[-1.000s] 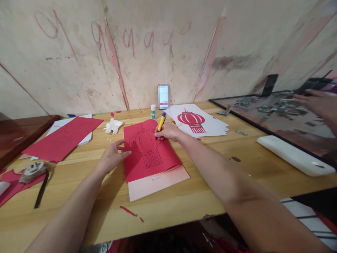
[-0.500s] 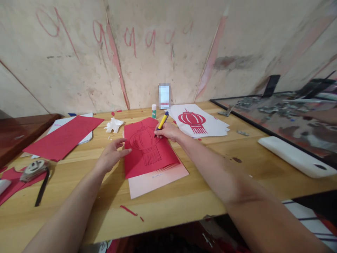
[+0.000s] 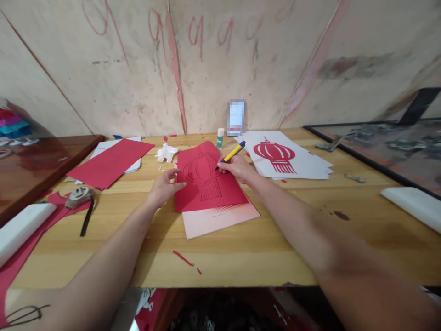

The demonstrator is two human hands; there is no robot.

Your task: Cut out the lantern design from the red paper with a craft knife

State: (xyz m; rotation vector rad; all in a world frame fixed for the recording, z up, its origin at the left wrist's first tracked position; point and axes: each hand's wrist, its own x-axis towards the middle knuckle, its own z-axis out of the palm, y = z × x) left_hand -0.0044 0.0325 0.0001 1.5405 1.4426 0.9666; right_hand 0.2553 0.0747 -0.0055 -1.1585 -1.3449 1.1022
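Note:
A red paper sheet (image 3: 210,195) with a drawn lantern outline lies on a pale pink sheet (image 3: 220,220) in the middle of the wooden table (image 3: 241,248). My right hand (image 3: 237,168) is closed round a yellow and blue pen (image 3: 233,151), whose tip touches the lantern's right side. My left hand (image 3: 164,187) rests on the red sheet's left edge with its fingers spread.
White sheets with a red lantern print (image 3: 275,156) lie at the back right. A glue stick (image 3: 219,137), crumpled white paper (image 3: 166,152), another red sheet (image 3: 110,163), a tape roll (image 3: 78,196), white bars (image 3: 20,230) (image 3: 411,202) and a dark-framed board (image 3: 379,147) surround the work.
The camera has swung left and drawn back a little, so everything sits further right in view. Another person's hand at the far right has left the picture. Both my hands stay on the red sheet.

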